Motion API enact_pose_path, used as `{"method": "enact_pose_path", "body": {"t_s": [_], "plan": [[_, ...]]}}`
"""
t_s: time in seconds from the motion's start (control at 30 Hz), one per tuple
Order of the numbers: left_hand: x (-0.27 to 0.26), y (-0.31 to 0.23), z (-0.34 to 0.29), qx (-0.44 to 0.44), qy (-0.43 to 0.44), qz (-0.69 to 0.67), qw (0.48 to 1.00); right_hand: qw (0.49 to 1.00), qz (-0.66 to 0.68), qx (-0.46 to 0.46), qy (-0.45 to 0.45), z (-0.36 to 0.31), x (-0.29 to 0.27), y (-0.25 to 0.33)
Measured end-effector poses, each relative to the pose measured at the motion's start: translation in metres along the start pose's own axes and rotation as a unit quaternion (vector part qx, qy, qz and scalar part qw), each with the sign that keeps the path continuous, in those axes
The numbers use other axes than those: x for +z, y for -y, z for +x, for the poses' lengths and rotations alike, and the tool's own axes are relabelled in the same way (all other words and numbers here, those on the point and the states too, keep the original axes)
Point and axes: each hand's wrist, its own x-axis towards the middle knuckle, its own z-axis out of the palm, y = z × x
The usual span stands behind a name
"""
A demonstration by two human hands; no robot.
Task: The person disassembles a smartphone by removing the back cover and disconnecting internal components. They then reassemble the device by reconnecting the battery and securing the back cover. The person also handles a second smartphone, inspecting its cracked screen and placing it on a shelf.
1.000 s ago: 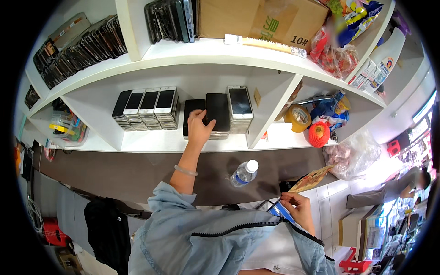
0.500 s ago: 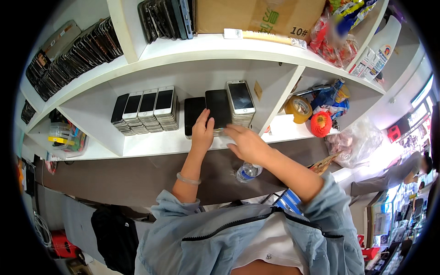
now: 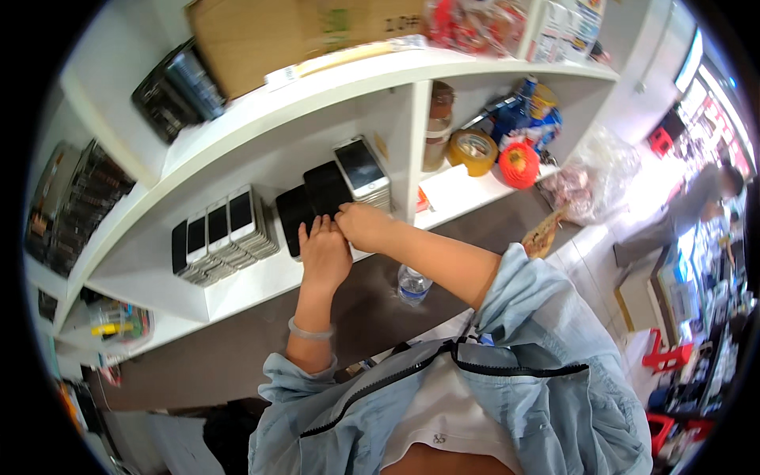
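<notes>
Two low stacks of black phones stand side by side on the white shelf, a left stack [image 3: 294, 212] and a right stack [image 3: 327, 185]. My left hand [image 3: 325, 255] rests at their front edges, its fingers stretched out and slightly apart. Close against it, my right hand [image 3: 368, 228] is curled at the front of the right stack. Its fingertips are hidden, so what they hold cannot be made out. Directly behind and right of the hands is a taller stack of white-framed phones [image 3: 361, 167]. More phone stacks [image 3: 242, 212] stand in a row to the left.
A water bottle [image 3: 413, 285] stands on the brown counter [image 3: 237, 348] below the shelf. In the right compartment are tape rolls [image 3: 473, 152] and a red netted ball [image 3: 518, 165]. A shelf divider [image 3: 418, 134] stands right of the phones. A cardboard box [image 3: 317, 36] sits above.
The view has turned and shifted, so the shelf now slants. My right hand has come in from the right to meet my left hand at the black phones.
</notes>
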Motion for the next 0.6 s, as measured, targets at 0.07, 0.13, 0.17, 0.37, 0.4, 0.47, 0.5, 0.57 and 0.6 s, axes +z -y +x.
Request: {"method": "enact_pose_path", "body": {"t_s": [0.07, 0.13, 0.17, 0.37, 0.4, 0.47, 0.5, 0.57, 0.6], "plan": [[-0.004, -0.004, 0.006, 0.008, 0.024, 0.008, 1.000, 0.998, 0.023, -0.023, -0.052, -0.003, 0.007, -0.005], [-0.012, -0.005, 0.009, -0.012, 0.062, -0.014, 0.998, 0.992, 0.072, -0.026, -0.098, -0.016, 0.010, -0.007], [-0.015, -0.004, 0.008, -0.025, 0.078, -0.035, 0.996, 0.987, 0.107, -0.015, -0.120, -0.026, 0.008, -0.004], [-0.032, -0.053, -0.020, -0.108, -0.067, -0.736, 0.664, 0.927, 0.213, 0.006, -0.308, -0.110, -0.057, 0.039], [-0.039, -0.067, -0.026, -0.022, -0.052, -0.828, 0.557, 0.919, 0.207, -0.013, -0.336, -0.124, -0.078, 0.053], [-0.058, -0.114, -0.043, 0.014, -0.025, -0.915, 0.402, 0.897, 0.188, -0.076, -0.393, -0.146, -0.101, 0.074], [-0.064, -0.129, -0.050, 0.044, 0.034, -0.931, 0.361, 0.895, 0.168, -0.109, -0.399, -0.162, -0.102, 0.082], [-0.068, -0.148, -0.065, 0.004, 0.183, -0.939, 0.291, 0.890, 0.129, -0.169, -0.403, -0.195, -0.093, 0.090], [-0.061, -0.162, -0.072, -0.040, 0.208, -0.919, 0.333, 0.933, 0.107, -0.144, -0.311, -0.212, -0.072, 0.082]]}}
